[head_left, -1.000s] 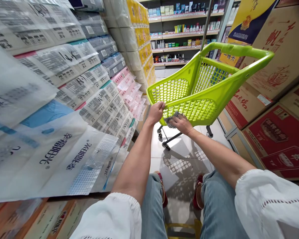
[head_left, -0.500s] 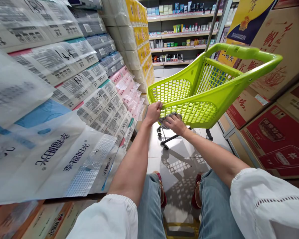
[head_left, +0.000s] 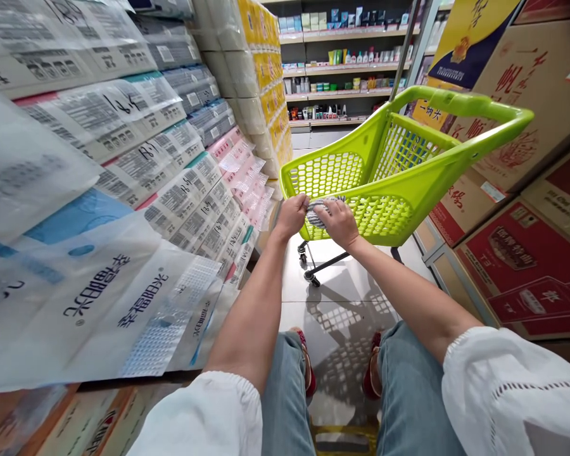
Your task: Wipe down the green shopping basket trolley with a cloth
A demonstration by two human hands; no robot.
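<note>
The green shopping cart (head_left: 411, 184) stood on the floor (head_left: 292, 310), one corner gripped by the fingers of the left hand (head_left: 292, 216). The right hand (head_left: 339, 223), fingers closed over a striped cloth (head_left: 317, 216), had shifted upward, so its wiping contact lay nearer the rim.

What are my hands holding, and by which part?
Left hand: the green cart, by its front corner rim. Right hand: a striped cloth, by its bunched middle.
</note>
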